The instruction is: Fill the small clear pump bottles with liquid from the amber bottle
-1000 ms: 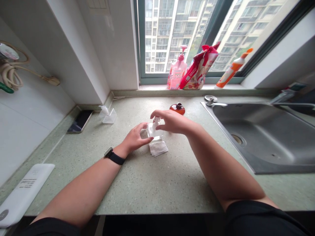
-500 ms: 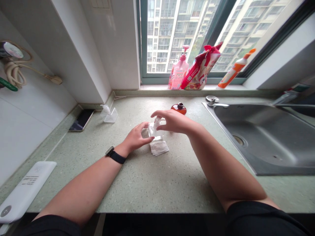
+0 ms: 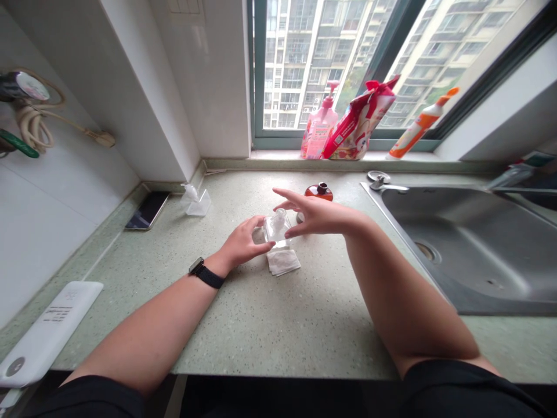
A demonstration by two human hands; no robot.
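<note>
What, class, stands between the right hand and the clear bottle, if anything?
Nothing visible: the right hand is open close beside the clear bottle, and the left hand holds its other side. The folded tissue lies just in front, the brown bottle farther back.

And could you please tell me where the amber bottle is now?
In the head view, the amber bottle stands on the countertop just beyond the right hand, left of the sink.

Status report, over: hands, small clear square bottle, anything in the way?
Left hand holding small clear square bottle. Right hand spread beside it, contact unclear. Folded white tissue close in front, round amber bottle behind right hand.
</note>
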